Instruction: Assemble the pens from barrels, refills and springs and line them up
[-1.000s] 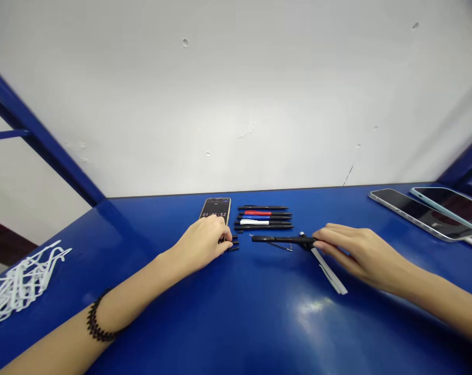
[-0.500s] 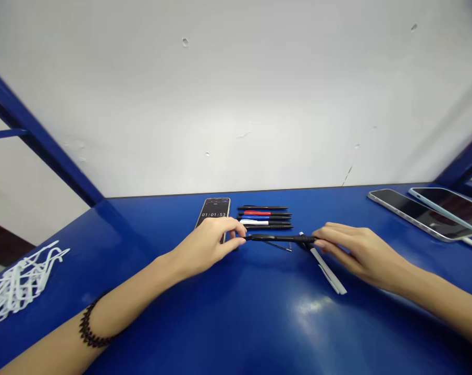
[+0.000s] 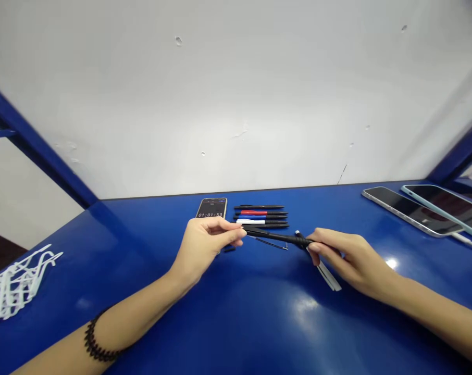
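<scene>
Phone (image 3: 211, 208), far side of desk (image 3: 236, 323), screen reads 01:01:53. Black pen (image 3: 275, 236) held above desk between the hands: left hand (image 3: 200, 247) pinching its left end, right hand (image 3: 347, 259) gripping its right end. Long axis left-right, slightly tilted; clip end points left, set higher.

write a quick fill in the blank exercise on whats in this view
1. The pen held by the left hand and the right hand is ____.
2. The phone behind the left hand shows 01:01:____.
3. Lying between the red pen and the white pen is one coloured ____.
4. The bracelet is on the ____ arm.

Missing words: black; 53; blue; left.
</scene>
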Motion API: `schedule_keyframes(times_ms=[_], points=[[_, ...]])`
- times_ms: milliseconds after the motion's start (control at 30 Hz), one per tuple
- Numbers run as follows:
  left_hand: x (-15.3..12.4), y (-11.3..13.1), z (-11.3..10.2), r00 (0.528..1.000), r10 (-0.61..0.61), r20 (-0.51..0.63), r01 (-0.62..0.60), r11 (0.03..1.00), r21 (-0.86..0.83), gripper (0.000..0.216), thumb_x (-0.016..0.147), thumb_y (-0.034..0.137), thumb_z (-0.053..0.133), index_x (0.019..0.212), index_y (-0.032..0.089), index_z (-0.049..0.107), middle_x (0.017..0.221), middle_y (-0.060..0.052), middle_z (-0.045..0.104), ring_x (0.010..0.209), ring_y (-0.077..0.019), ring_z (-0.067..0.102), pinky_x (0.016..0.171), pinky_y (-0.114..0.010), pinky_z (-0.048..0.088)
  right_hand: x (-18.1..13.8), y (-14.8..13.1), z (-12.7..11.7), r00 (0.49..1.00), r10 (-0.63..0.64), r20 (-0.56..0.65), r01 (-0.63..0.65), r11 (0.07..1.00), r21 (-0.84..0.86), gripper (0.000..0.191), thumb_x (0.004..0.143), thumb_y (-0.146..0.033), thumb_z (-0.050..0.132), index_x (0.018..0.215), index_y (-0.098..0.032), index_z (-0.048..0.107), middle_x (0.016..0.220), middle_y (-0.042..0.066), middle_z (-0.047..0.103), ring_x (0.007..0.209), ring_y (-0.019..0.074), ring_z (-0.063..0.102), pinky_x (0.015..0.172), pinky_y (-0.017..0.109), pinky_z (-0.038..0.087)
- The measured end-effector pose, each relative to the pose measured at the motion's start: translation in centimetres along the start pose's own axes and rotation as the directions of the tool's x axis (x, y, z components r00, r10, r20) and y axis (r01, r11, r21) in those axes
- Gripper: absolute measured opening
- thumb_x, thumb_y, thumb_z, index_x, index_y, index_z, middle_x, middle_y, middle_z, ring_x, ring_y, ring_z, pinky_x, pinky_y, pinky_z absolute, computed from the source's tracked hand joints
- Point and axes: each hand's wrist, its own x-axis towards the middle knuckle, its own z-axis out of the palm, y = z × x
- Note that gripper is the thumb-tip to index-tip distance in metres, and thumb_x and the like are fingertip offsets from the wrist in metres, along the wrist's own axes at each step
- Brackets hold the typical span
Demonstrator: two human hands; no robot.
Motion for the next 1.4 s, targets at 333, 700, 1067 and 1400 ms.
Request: schedule_keyframes(times_ms=[333,700,1067,1400], points=[[1.4,2.0,-2.2,0.93,0.248,0.271,-0.35,0.821,0.45,0.017,0.07,0.032,0.064,0.077,0.016,0.064,0.07,0.0,0.067,0.062,-0.0125,0.06,0.058,-0.021,0.048,1.4,0.0,-0.5,0.999,-0.033,0.015,0.035,0.985,-0.168,0.033,0.092,-0.029,0.028,0.069,-0.02,0.05,0.069,0.002,0.053,0.067,0.0146,0.051,0.063,0.025,0.04],[5.0,1.4,-5.2,0.89,0.363,0.277,-0.439,0.509,0.74,0.02,0.078,0.027,0.053,0.089,0.015,0.065,0.086,-0.006,0.068,0.079,-0.019,0.06,0.074,-0.029,0.044,5.4,-0.4,2.0,0.992,-0.05,-0.118,-0.001,0.918,-0.396,0.018,0.088,-0.022,0.039,0.098,-0.013,0.051,0.092,0.012,0.055,0.082,0.0222,0.053,0.068,0.034,0.044],[4.7,1.2,-5.0,0.909,0.325,0.261,-0.401,0.515,0.758,0.021,0.078,0.03,0.052,0.089,0.016,0.064,0.081,-0.002,0.069,0.074,-0.0159,0.061,0.067,-0.024,0.045,9.9,-3.3,6.9,0.961,-0.24,0.134,0.274,0.872,-0.404,0.012,0.081,-0.011,0.05,0.079,-0.013,0.062,0.08,0.009,0.062,0.079,0.0204,0.056,0.073,0.031,0.043],[3.6,0.2,-2.9,0.852,0.261,0.454,-0.522,0.362,0.772,0.012,0.077,0.025,0.056,0.082,0.019,0.066,0.085,-0.004,0.065,0.084,-0.0204,0.055,0.075,-0.031,0.039,4.6,-1.5,2.0,0.99,-0.13,-0.061,0.102,0.934,-0.342,0.014,0.085,-0.017,0.046,0.085,-0.018,0.06,0.087,0.006,0.061,0.082,0.0181,0.054,0.074,0.03,0.044]])
